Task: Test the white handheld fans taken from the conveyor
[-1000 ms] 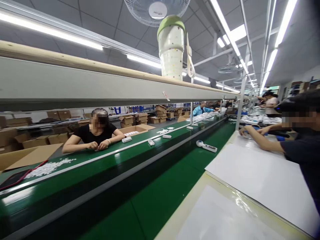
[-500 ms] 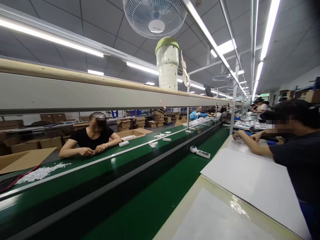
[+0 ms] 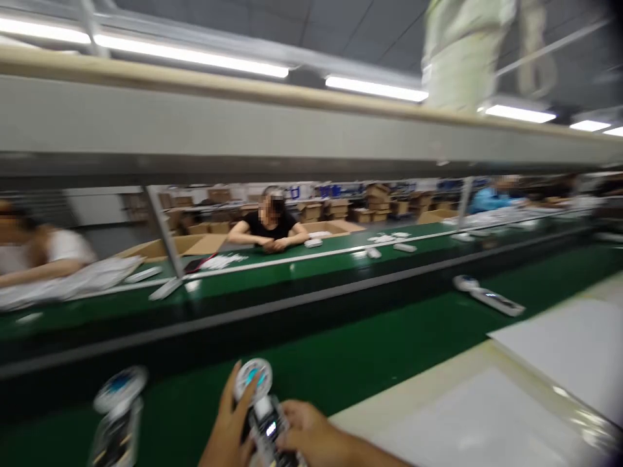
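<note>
Low in the head view, a white device (image 3: 265,418) with a round head and a lit display is between my two hands. My left hand (image 3: 231,421) is closed round its left side, fingers reaching up over the round head. On the right, my right hand (image 3: 311,431) grips the body beside the display. A similar device (image 3: 117,415) lies on the green belt (image 3: 350,357) to the left, blurred. Another device (image 3: 489,296) rests on the belt at the right.
White sheets (image 3: 452,421) cover the worktop at the lower right. A grey beam (image 3: 292,133) crosses above the belt, with a pale tumbler (image 3: 462,58) on it. Across the belt sits a person in black (image 3: 270,224); another person's arm (image 3: 43,269) is at far left.
The view has turned left and down, shifting the scene rightward. Both my hands and the device they hold have come into view, as have the device at lower left and the person at far left.
</note>
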Tool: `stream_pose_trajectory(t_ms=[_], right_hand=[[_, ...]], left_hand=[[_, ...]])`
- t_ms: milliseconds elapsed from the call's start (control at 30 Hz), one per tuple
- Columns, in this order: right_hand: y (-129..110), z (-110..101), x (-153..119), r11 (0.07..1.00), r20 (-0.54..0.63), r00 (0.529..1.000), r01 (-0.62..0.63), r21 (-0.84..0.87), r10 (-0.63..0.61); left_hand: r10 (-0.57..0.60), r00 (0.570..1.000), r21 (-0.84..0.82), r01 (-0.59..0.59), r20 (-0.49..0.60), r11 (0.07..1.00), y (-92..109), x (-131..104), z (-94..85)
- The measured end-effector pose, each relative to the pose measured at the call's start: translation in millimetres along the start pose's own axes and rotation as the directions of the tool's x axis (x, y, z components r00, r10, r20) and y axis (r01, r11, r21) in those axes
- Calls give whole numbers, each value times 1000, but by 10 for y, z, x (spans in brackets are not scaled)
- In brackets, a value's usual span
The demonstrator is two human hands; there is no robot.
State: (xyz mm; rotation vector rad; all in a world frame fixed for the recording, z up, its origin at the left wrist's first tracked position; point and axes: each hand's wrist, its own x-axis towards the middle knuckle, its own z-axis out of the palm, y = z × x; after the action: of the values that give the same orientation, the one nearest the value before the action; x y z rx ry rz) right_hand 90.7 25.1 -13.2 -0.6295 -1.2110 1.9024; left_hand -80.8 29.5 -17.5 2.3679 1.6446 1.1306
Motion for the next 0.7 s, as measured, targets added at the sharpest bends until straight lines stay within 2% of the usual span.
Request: stream_pose_trajectory(t_ms=[33, 100, 167, 333, 700], right_hand=[[27, 12, -24, 996, -25, 1000, -7, 91, 10], [46, 15, -71, 986, -7, 1000, -27, 166, 28], [33, -2, -103, 985, 22, 997, -71, 158, 68], [-6, -29, -140, 986, -10, 989, -144, 83, 145], [-118, 27, -184, 981, -24, 984, -174, 89, 177]], left_hand=[[7, 999, -23, -6, 32, 1000, 40, -36, -32], [-3, 997, -55, 7, 80, 998, 112, -62, -74], [-17, 993, -89, 28, 117, 996, 155, -54, -93], [-15, 990, -126, 33, 142, 992, 183, -61, -94], [-20, 987, -136, 42, 159, 990, 195, -54, -114]])
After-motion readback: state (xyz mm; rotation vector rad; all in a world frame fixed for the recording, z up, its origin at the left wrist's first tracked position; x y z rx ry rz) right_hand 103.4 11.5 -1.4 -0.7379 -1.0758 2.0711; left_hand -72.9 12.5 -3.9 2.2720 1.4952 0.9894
